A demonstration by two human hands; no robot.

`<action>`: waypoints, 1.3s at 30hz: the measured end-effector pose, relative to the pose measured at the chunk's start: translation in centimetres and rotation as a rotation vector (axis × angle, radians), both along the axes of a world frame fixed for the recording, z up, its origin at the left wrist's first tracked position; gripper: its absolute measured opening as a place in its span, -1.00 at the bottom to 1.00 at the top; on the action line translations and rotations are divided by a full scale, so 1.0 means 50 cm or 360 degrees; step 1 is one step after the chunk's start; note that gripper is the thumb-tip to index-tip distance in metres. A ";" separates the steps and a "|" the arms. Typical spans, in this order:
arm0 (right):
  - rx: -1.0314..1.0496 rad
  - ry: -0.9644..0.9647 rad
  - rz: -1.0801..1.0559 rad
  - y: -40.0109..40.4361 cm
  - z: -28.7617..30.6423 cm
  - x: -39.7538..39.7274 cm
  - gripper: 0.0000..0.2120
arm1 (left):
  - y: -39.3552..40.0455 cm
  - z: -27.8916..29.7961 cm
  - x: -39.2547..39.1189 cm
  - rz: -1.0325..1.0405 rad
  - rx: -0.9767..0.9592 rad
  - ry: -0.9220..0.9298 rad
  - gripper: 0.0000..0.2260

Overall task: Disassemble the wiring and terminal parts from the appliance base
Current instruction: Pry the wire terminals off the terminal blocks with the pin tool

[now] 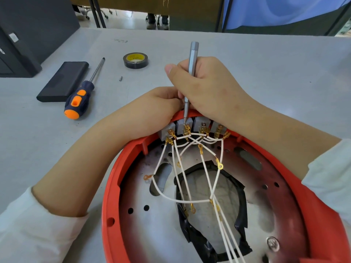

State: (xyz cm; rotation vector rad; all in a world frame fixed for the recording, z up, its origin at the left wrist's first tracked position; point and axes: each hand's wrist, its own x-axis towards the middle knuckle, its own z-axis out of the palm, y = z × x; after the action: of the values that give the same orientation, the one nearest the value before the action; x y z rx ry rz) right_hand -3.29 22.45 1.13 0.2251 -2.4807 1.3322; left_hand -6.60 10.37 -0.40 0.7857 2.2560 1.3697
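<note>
A round red appliance base [112, 186] lies open side up on the grey table, with a metal plate inside. Grey terminal blocks [201, 122] line its far rim. White wires [207, 179] with brass connectors run from them across the plate. My right hand [207, 88] grips a slim silver precision screwdriver [192, 59]; its tip sits on a brass terminal [186, 129] at the second block. My left hand [152, 109] curls over the far rim beside the blocks, its fingertips hidden behind the right hand.
A big blue-and-orange screwdriver [81, 93] lies left of the base, next to a flat black case [63, 80]. A roll of black tape [135, 60] and a small loose screw [121, 78] lie farther back. A dark box [17, 54] stands far left.
</note>
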 end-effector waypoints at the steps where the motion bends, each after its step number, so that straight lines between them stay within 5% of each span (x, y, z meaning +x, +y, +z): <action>1: -0.0004 -0.0005 0.0000 -0.001 0.000 -0.001 -0.55 | 0.000 0.001 0.001 0.0004 0.0005 -0.0006 -0.65; 27: 0.0067 -0.0186 -0.0048 -0.020 0.008 -0.003 -0.71 | 0.005 0.002 -0.005 0.0078 -0.0238 0.0225 -0.67; 35: -0.0299 -0.0069 -0.0170 0.012 0.008 0.015 -0.55 | -0.003 -0.002 0.003 -0.0038 -0.0058 0.0075 -0.61; 39: -0.0375 -0.0066 -0.0117 0.014 0.010 0.014 -0.62 | -0.004 -0.006 -0.001 -0.0062 -0.0062 0.0066 -0.64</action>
State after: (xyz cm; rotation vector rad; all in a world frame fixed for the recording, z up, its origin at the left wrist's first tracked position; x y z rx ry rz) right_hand -2.60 23.13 1.65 0.0514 -2.3132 1.5947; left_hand -6.66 10.18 -0.71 0.8480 2.2791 1.2995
